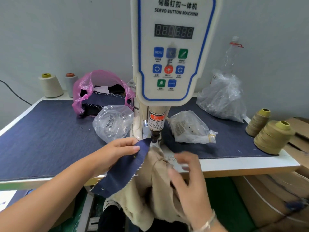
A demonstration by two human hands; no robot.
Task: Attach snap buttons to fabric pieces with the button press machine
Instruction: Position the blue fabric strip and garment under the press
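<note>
Left hand (115, 152) pinching denim piece (123, 168)

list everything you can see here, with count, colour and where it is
button press machine: 1, white with blue trim, centre, upright on the table
table: 1, white edge, covered by dark blue cloth
blue fabric piece: 1, navy, two snaps on it, tip under the press head
beige cloth: 1, hanging below the press
clear bags: 3, beside the machine, left, right and far right
pink bag: 1, back left, holding dark fabric
thread cones: 4, two tan at right, cream and grey at back left
plastic bottle: 1, clear, back right
left hand: fingers pinching the blue fabric piece
right hand: blurred, over the beige cloth
</note>
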